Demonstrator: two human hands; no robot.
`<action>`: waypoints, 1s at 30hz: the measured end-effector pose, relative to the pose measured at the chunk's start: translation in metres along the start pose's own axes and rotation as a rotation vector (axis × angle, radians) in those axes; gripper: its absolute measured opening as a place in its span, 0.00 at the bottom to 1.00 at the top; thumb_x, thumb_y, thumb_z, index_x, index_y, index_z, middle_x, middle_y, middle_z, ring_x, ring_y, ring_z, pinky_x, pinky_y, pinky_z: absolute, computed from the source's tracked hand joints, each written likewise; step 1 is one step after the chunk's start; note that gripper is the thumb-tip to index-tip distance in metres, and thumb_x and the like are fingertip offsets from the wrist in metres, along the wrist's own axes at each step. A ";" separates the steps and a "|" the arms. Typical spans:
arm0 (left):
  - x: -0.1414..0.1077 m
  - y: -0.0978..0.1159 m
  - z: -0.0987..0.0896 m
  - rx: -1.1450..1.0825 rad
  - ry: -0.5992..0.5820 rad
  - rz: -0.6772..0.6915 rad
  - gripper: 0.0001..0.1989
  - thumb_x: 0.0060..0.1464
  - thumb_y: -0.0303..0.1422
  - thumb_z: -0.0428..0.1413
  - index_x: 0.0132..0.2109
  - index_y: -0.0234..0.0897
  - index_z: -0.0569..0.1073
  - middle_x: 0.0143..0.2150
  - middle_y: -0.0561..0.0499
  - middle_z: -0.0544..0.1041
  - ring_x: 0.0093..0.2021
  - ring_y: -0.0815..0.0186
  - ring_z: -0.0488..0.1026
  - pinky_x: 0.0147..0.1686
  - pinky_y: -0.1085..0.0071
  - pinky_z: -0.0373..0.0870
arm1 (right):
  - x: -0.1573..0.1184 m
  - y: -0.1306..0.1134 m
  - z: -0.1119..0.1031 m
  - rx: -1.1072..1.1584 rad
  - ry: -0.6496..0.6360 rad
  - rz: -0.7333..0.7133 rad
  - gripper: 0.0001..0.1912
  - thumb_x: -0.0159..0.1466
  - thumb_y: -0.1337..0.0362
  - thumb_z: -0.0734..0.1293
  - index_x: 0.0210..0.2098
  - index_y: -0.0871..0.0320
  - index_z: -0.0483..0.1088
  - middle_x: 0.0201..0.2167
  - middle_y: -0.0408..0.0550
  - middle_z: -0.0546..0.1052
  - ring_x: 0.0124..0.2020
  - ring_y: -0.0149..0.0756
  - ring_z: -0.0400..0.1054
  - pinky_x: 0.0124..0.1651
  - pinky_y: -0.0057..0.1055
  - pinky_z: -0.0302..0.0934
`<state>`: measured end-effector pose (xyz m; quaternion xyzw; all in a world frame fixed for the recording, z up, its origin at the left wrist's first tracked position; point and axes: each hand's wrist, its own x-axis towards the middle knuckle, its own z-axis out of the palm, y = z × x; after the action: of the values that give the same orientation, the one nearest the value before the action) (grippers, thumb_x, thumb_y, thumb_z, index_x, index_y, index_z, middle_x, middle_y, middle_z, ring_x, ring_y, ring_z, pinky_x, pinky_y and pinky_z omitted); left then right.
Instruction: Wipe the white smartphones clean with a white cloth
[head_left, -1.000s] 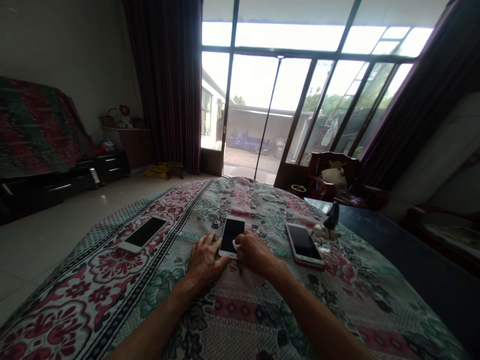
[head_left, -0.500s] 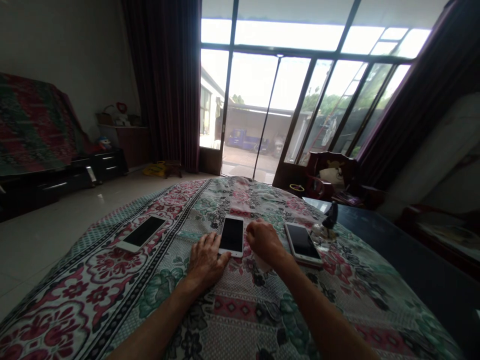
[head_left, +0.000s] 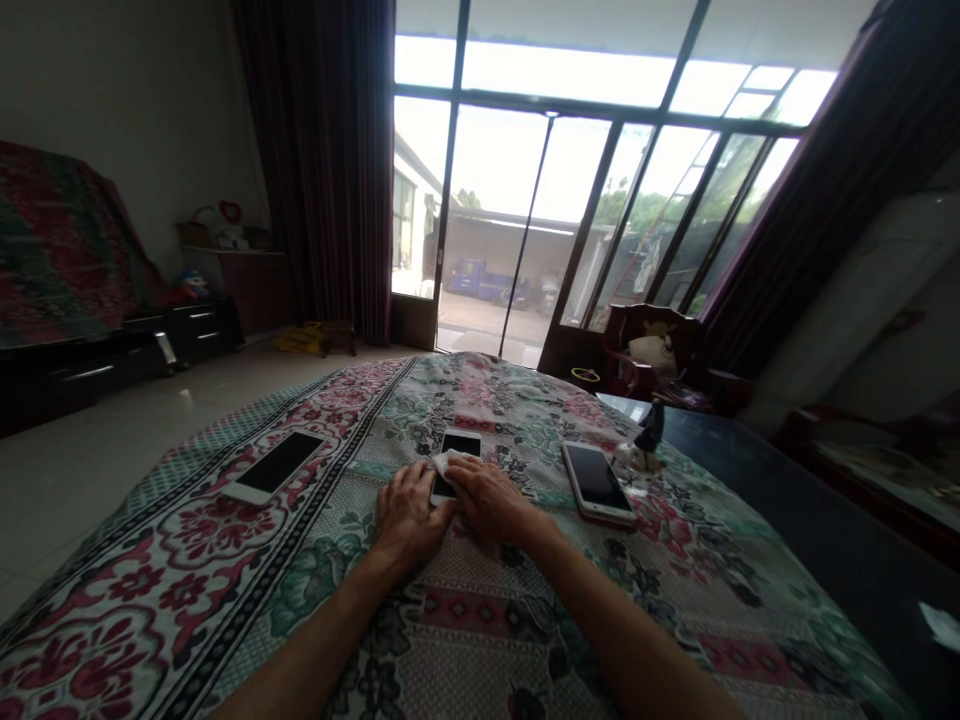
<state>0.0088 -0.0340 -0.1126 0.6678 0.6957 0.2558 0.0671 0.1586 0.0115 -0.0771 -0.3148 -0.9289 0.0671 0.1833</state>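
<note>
The left hand point(head_left: 409, 517) lies spread against the middle phone point(head_left: 457, 443) while the right hand point(head_left: 487, 500) presses a white wipe point(head_left: 444, 463) onto it, with a phone point(head_left: 274, 467) at 9 o'clock and another phone point(head_left: 596, 483) at 3 o'clock.

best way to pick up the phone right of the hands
Pinch the phone by its two long edges, coming from the near side with the right hand. It lies flat, screen up, on the floral bedspread, so those edges probably give the cleanest hold.
</note>
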 end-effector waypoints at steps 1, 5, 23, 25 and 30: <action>0.000 0.000 0.000 -0.007 0.005 -0.007 0.22 0.54 0.39 0.54 0.55 0.37 0.71 0.64 0.43 0.65 0.63 0.51 0.58 0.59 0.56 0.55 | 0.004 0.003 0.002 -0.014 0.007 0.014 0.15 0.66 0.71 0.57 0.47 0.57 0.71 0.48 0.51 0.73 0.51 0.37 0.64 0.54 0.33 0.56; 0.001 -0.001 0.002 -0.021 0.016 -0.027 0.23 0.52 0.39 0.55 0.54 0.36 0.71 0.64 0.43 0.65 0.64 0.51 0.58 0.60 0.57 0.54 | 0.025 0.020 0.012 -0.049 -0.002 0.053 0.16 0.67 0.70 0.55 0.50 0.57 0.69 0.53 0.52 0.71 0.56 0.39 0.62 0.57 0.35 0.55; 0.003 -0.002 -0.005 0.027 -0.040 0.004 0.23 0.53 0.42 0.56 0.54 0.40 0.73 0.64 0.46 0.65 0.63 0.54 0.59 0.60 0.60 0.56 | 0.028 0.035 0.023 -0.076 -0.051 0.159 0.22 0.71 0.64 0.51 0.60 0.61 0.61 0.66 0.56 0.58 0.68 0.43 0.47 0.66 0.45 0.47; 0.003 -0.003 -0.006 0.031 -0.045 0.008 0.23 0.53 0.42 0.57 0.55 0.40 0.73 0.64 0.46 0.65 0.63 0.54 0.60 0.60 0.61 0.56 | 0.020 0.029 0.022 -0.089 -0.073 0.133 0.22 0.70 0.65 0.52 0.61 0.61 0.60 0.66 0.57 0.57 0.68 0.45 0.47 0.66 0.47 0.46; 0.005 -0.009 -0.009 -0.006 -0.044 0.040 0.24 0.51 0.46 0.59 0.54 0.44 0.73 0.62 0.48 0.67 0.62 0.53 0.61 0.59 0.61 0.57 | -0.010 0.009 0.017 -0.077 -0.051 0.028 0.23 0.69 0.66 0.52 0.62 0.57 0.59 0.66 0.53 0.58 0.68 0.43 0.48 0.66 0.46 0.47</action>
<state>-0.0034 -0.0310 -0.1075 0.6870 0.6798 0.2442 0.0793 0.1646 0.0127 -0.0977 -0.3329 -0.9306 0.0419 0.1463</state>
